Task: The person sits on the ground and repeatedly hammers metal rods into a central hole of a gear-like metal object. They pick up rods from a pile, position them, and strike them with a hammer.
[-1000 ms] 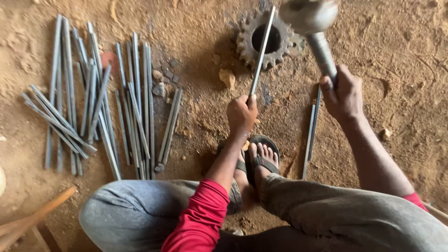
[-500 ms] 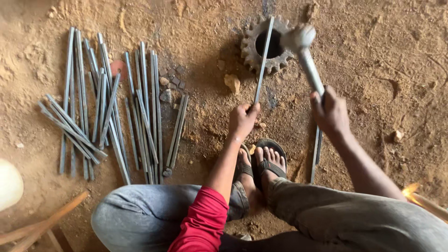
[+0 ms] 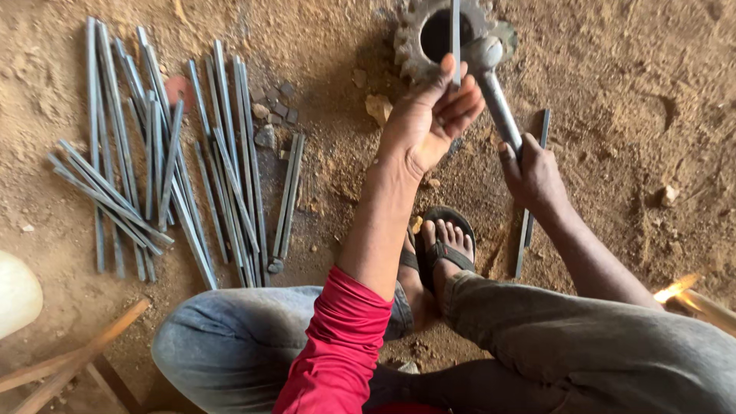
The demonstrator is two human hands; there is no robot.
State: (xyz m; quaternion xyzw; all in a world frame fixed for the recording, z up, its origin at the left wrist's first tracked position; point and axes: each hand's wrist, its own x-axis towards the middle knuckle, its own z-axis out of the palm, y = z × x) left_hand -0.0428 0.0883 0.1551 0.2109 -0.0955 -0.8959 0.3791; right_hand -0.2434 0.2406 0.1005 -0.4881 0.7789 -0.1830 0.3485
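My left hand (image 3: 433,115) reaches forward, fingers pinched shut around a thin rod (image 3: 455,38) over the gear (image 3: 418,46). My right hand (image 3: 533,172) grips the hammer (image 3: 494,92) handle, fist closed.

A thin grey metal rod (image 3: 455,31) stands nearly upright over the hole of a rusty toothed gear (image 3: 418,34) lying flat on the dirt. A steel-handled hammer (image 3: 491,84) rests its head on the gear's rim beside the rod.

Gear (image 3: 418,46) top past frame edge
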